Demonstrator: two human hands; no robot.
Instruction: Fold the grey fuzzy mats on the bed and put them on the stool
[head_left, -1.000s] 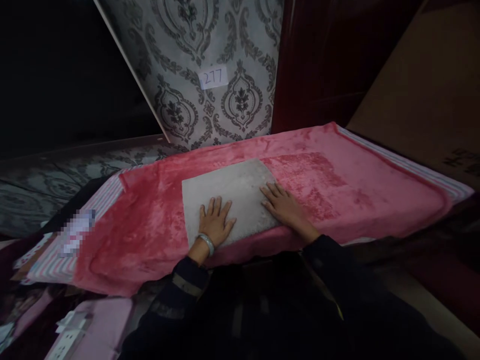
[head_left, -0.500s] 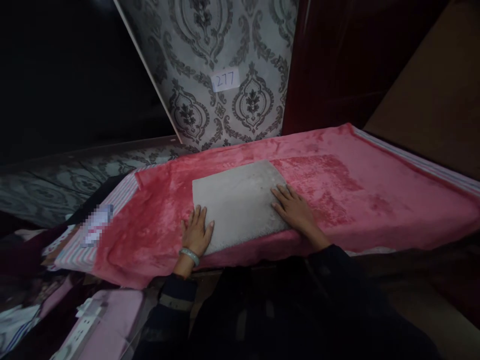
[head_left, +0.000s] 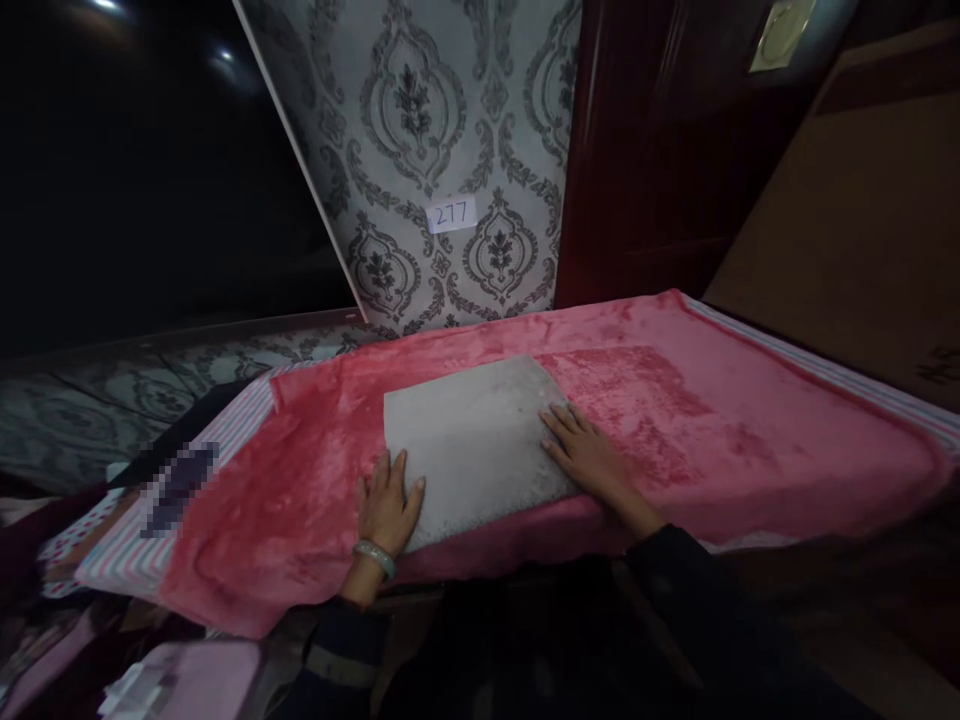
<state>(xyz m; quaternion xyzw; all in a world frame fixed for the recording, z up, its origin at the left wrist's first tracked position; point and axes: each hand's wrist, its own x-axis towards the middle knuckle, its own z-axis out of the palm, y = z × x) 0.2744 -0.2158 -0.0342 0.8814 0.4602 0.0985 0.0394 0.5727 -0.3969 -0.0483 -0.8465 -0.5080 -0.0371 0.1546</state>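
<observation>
A grey rectangular piece of plush-looking fabric, like a small mat (head_left: 476,440), lies flat and slightly askew on a pink fleece blanket (head_left: 772,430). My left hand (head_left: 388,505), with a pale bangle at the wrist, rests on the mat's left edge, fingers outstretched. On the opposite edge lies my right hand (head_left: 589,450), its fingers also extended and flat against the mat. Neither hand grips anything. To the right of the mat, a darker, roughened patch shows in the blanket's pile.
Behind the blanket stands a patterned wall with a paper label (head_left: 451,214) reading 277. A large black screen (head_left: 150,170) is at left, a brown cardboard box (head_left: 862,220) at right. Striped cloth (head_left: 124,555) and a pink stool-like surface (head_left: 202,680) sit at lower left.
The view has tilted upward, so the blanket, mat and hands appear lower. Both hands stay on the mat's edges, and the mat keeps its place on the blanket.
</observation>
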